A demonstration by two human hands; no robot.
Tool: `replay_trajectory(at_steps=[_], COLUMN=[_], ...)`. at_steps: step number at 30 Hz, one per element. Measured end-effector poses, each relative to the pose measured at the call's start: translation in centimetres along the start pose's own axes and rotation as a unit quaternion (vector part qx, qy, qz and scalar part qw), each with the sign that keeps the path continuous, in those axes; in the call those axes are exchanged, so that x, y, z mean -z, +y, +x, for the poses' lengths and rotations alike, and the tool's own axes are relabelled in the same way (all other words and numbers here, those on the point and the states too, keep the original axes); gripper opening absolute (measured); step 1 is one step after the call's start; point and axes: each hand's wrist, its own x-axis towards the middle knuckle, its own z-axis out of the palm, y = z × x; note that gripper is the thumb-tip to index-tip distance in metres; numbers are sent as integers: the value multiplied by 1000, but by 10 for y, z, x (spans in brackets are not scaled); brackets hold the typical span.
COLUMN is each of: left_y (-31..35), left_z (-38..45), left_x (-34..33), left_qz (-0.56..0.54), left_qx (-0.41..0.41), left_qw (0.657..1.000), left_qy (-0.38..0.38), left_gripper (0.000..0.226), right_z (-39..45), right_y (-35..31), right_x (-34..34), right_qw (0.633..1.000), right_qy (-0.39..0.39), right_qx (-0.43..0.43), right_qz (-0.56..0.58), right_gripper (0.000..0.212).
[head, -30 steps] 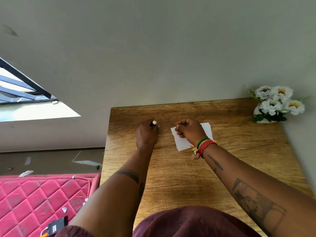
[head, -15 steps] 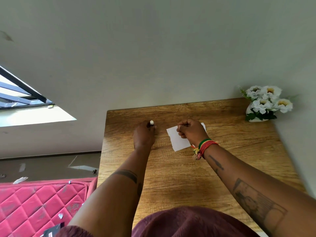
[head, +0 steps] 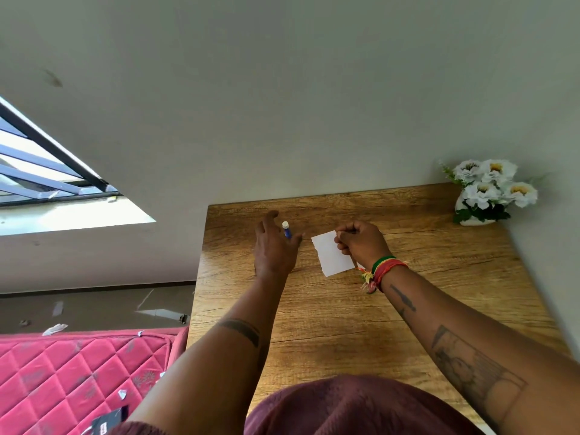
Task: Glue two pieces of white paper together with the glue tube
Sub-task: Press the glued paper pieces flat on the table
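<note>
A small glue tube (head: pixel 286 229) with a blue body and white cap stands upright on the wooden table (head: pixel 345 324) near its far left. My left hand (head: pixel 273 246) is just in front of it, fingers spread apart, with the tube showing between thumb and fingers and not gripped. The white paper (head: pixel 331 257) lies flat to the right. My right hand (head: pixel 361 241), with a coloured wristband, has its fingers curled on the paper's far right edge and covers part of it. I cannot tell one sheet from a second.
A white vase of white flowers (head: pixel 489 193) stands at the table's far right corner, against the wall. A red quilted mattress (head: pixel 78 372) lies left of the table, with paper scraps on it and on the floor.
My left hand was closed around the glue tube; its fingers have now spread and the tube stands free. My right hand stays on the paper. The camera has shifted slightly.
</note>
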Motion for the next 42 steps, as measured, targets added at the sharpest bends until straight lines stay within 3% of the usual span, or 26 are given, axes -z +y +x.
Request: replay_trajectory(at_steps=[4,10,14,16,22,27,34,39,42], left_y=[14,44,55,58,67,73,76,73,69], left_z=[-13,-24,-26,-26,-24,-21,-21,-19,-15], left_x=[-6,-33,-57,-69,-85,-94,-99,-100,-92], left_qz=[15,-30,-72,-93,-122,-161,-202,-255,-231], left_qx=[-70,-94,-51,-15,75,121,152,187,204], left_qw=[997,994,989,981,962,952,942,927,939], left_qy=[4,-48,-120,-168,-232,-230,-221,-202,-154], left_gripper=[65,16,19,22,40,44,42,38,30], right_z=[-5,-7,-3,2,9,22,27,19,19], right_y=[2,12,17,21,23,15,14,6,-1], right_x=[6,25,39,44,44,49,51,50,46], right_qw=[1000,996,984,976,968,971,973,986,991], right_qy=[20,83,159,180,178,147,100,102,76], right_qx=[4,-6,-29,-58,-103,-133,-158,-122,-112], right_qz=[5,-28,-79,-110,-146,-133,-131,-41,3], right_gripper=[14,15,9,19,33,18,25,24,22])
